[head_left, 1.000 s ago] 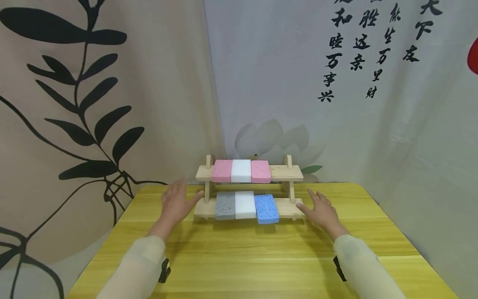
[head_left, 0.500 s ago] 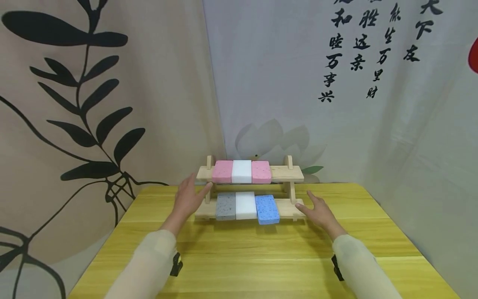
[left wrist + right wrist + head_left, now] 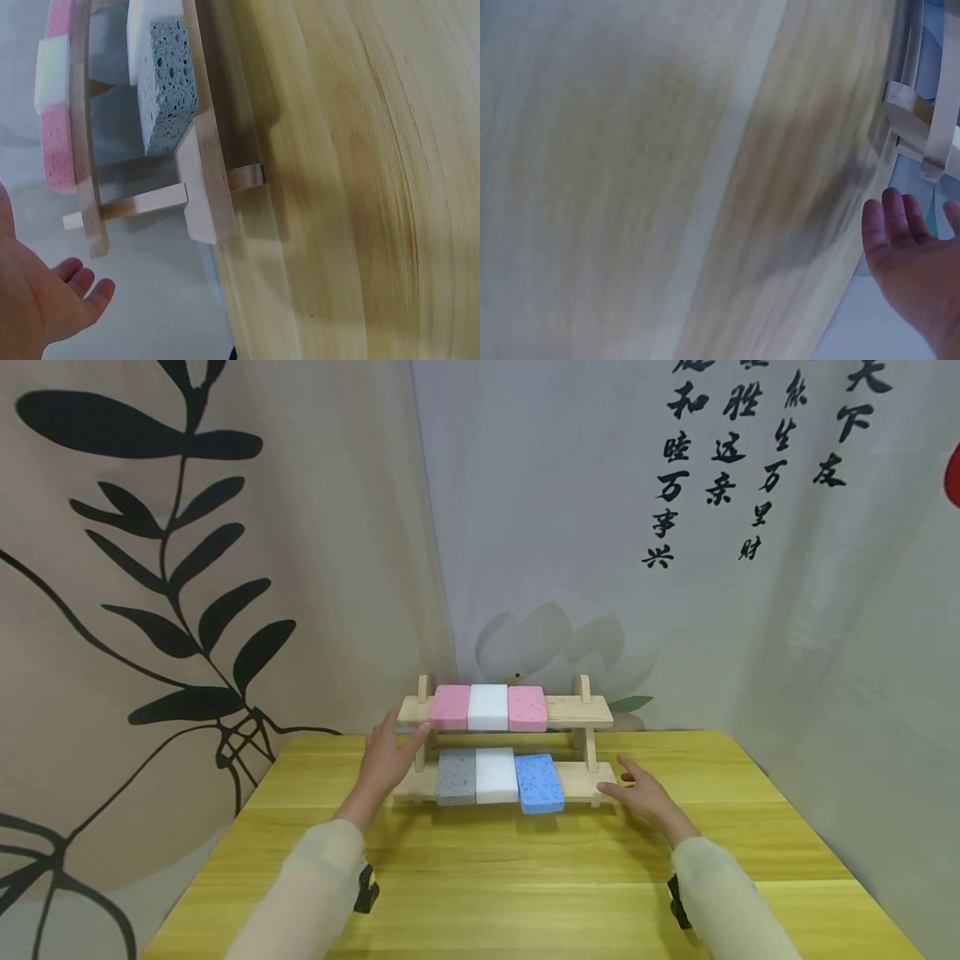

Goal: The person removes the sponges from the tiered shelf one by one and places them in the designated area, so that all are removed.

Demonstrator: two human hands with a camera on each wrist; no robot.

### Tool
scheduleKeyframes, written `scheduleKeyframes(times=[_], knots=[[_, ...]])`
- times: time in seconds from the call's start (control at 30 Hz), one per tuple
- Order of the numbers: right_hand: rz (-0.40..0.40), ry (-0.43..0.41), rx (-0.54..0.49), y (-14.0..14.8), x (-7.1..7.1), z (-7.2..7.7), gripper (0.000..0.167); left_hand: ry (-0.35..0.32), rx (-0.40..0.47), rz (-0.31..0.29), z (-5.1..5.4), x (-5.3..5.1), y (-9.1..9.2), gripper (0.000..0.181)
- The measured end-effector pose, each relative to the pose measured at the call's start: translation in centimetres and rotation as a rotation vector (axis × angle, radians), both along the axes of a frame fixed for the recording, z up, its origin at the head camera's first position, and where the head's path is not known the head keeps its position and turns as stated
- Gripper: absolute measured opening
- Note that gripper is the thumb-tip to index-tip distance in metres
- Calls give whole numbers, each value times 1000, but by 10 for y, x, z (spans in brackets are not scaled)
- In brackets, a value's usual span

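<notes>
A two-tier wooden rack [image 3: 582, 712] stands at the back of the table. Its upper shelf carries a pink sponge [image 3: 450, 707], a white sponge [image 3: 488, 707] and another pink sponge [image 3: 527, 708]. Below sit a grey speckled sponge [image 3: 456, 777], a second white sponge [image 3: 497, 776] and a blue sponge [image 3: 539, 784], which juts forward a little. My left hand [image 3: 385, 760] is raised beside the rack's left end; the left wrist view shows a gap between its fingers and the wood. Beside the right end is my right hand [image 3: 647, 797], fingers relaxed and holding nothing.
The yellow wood-grain table [image 3: 517, 877] narrows toward the back. Behind the rack hangs a pale cloth [image 3: 540, 527] with plant prints and dark writing. Dark straps show below both sleeves.
My left hand has moved right and upward, closer to the rack's left end. The right hand has dipped slightly. Rack and sponges keep their places; the head view has shifted a little.
</notes>
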State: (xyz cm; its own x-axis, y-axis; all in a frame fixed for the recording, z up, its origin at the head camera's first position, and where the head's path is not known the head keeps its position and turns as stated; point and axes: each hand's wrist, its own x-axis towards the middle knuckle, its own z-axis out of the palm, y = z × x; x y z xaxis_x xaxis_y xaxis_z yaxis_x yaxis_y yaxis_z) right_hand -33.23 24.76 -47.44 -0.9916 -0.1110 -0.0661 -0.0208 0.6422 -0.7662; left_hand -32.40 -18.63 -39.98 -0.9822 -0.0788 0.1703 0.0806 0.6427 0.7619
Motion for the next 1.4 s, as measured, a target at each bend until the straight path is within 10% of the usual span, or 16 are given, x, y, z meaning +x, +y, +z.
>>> scheduleKeyframes(times=[1.4], knots=[[2, -64, -197, -2, -5, -20, 79, 30, 186, 96, -9, -13, 28, 82]])
